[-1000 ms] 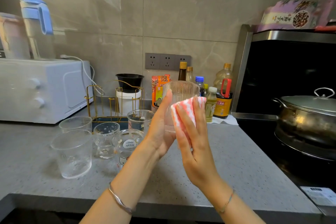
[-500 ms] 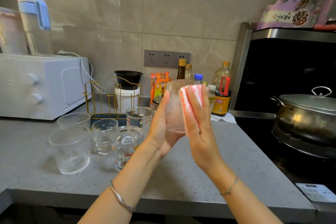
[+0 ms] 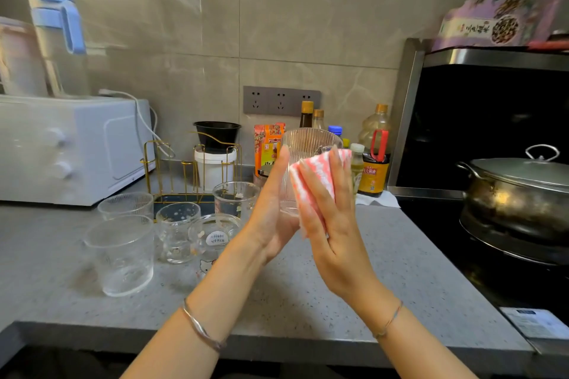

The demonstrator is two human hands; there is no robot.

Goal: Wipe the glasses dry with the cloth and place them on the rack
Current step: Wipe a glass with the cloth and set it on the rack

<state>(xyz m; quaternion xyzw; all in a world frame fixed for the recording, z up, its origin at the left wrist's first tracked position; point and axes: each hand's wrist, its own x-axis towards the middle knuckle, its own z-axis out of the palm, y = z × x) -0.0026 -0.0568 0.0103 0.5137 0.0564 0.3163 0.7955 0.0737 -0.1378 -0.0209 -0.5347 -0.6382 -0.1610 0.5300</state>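
A ribbed glass is held upright above the counter, sandwiched between the left hand, whose straight fingers lie flat against its side, and the right hand, whose extended fingers press a pink-and-white cloth to its wall. Both thumbs are hidden, and the glass's lower part is covered by cloth and palms. The gold rack stands at the back left, its base partly screened by five more glasses clustered before it, one cut off by the left forearm.

A home kitchen: stove pot, sauce bottles, microwave
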